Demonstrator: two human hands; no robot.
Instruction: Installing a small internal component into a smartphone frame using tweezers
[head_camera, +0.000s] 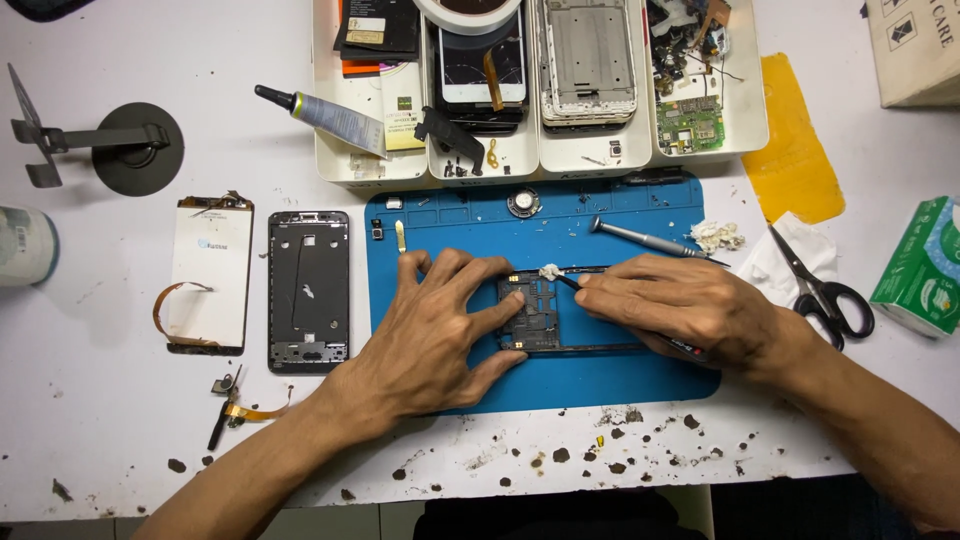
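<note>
1. White and badly chipped, the workbench (120, 420) carries a blue repair mat (620, 375) at its centre, with a white compartment tray (750, 100) of phone parts along the far edge.
2. On the mat lies a dark phone frame (535, 312), flat, its long side running left to right, between the two hands.
3. The left hand (425, 340) is spread over the frame's left end, fingers splayed and pressing down: thumb at the near edge, fingertips on the top edge and the face. It pins the frame; it does not lift it.
4. The right hand (690, 308) is closed in a pen grip around a thin dark tool (568, 281), whose tip meets a small white wad (550, 271) (cotton or tissue, I cannot tell which) at the frame's upper edge.
5. To do this well, I judge: keep the left hand's pressure even so the frame cannot skate on the mat, hold the tool shallow, and work along the edge in short strokes, not digging into the plastic.
6. Just beyond the right hand lie a grey screwdriver (640, 238) and a clump of used white wads (718, 236), near enough to swap tools without letting go of the frame.
7. Off the mat to the left lie a second dark frame (308, 290) and a white display panel (210, 275) with its ribbon curled; a glue tube (325, 113) lies near the tray, and black scissors (825, 290) sit to the right on tissue.
</note>
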